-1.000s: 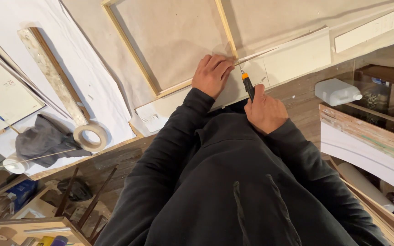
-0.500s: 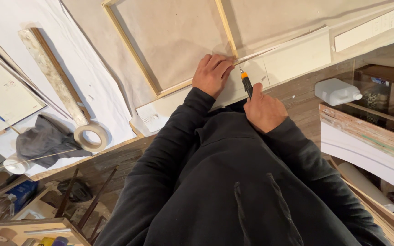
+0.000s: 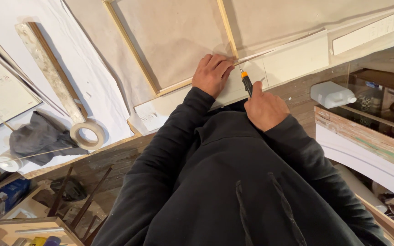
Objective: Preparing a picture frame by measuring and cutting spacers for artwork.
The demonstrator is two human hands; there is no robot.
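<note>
Knife tip at the frame corner, flat hand just to its left.

The right hand (image 3: 264, 107) is closed round one black utility knife with an orange tip (image 3: 246, 82), its long axis pointing up and away toward the corner of one wooden frame (image 3: 226, 27) lying on the surface (image 3: 297, 57). The left hand (image 3: 212, 74) lies flat, fingers together, pressing the frame's lower rail just beside the blade. One tape roll (image 3: 87, 134) sits well apart, far left.

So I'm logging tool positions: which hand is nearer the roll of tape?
Left. The left hand presses on the wooden frame, on the side toward the roll of tape; the right hand, holding the utility knife, sits farther away.
</note>
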